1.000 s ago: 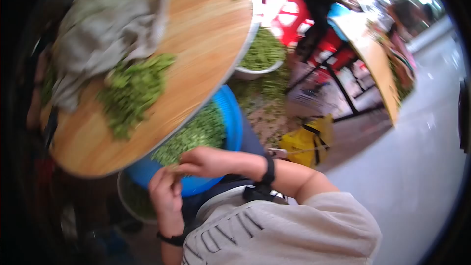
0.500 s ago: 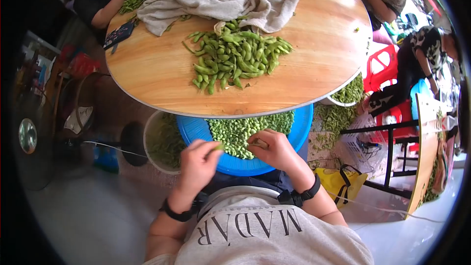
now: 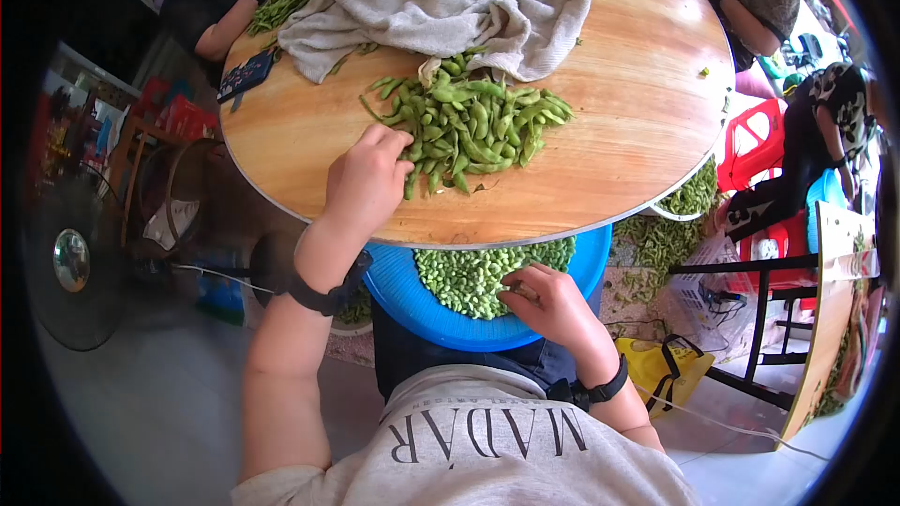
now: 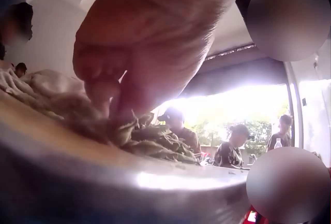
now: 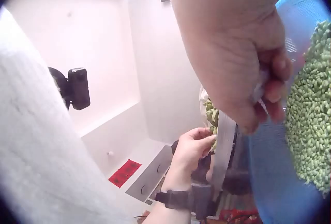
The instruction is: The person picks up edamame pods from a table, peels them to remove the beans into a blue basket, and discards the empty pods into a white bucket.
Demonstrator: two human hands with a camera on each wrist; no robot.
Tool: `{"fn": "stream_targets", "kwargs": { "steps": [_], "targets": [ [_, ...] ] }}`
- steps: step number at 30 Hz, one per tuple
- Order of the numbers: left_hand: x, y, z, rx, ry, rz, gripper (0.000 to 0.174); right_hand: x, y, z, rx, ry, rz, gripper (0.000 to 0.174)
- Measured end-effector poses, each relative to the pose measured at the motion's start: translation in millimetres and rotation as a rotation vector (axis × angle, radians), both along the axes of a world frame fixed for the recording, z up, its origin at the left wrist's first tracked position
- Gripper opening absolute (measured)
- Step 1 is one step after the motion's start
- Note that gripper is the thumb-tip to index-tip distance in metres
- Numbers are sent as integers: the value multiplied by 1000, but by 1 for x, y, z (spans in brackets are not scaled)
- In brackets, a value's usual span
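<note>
tabletop (image 3: 647,94): smooth, glossy, wood-grained | basin (image 3: 401,286): ribbed plastic | towel (image 3: 422,5): matt, rough cloth | chair (image 3: 773,142): glossy plastic

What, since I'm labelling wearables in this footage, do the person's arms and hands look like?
The left hand and right hand wear no gloves. A black band circles each wrist, carrying a small dark box. Forearms are bare; the pale shirt has short sleeves and dark lettering.

We see pale walls (image 5: 165,79), a grey floor (image 3: 187,412), a rounded wooden counter (image 3: 647,66), red chairs (image 3: 741,169) and a bright opening (image 4: 238,99).
</note>
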State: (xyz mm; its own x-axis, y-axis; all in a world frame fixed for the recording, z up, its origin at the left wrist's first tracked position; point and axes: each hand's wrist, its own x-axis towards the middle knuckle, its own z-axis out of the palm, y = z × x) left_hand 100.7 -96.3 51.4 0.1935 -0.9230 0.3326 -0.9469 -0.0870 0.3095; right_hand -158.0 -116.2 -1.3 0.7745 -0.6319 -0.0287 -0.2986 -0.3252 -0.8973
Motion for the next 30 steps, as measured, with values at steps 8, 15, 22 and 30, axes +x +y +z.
{"fn": "stream_targets", "kwargs": {
  "steps": [8,15,22,30],
  "targets": [
    [28,2,6,48,402,135,27,-10,-13,18,109,-113,109,17],
    [31,21,3,61,1018,235,26,5,-12,47,248,-186,102,21],
    [-56,59,7,22,1204,-45,20,37,-13,47,749,-333,79,32],
    [-70,86,-2,-45,669,-165,21,46,9,35,940,-360,132,35]
  ]
}}
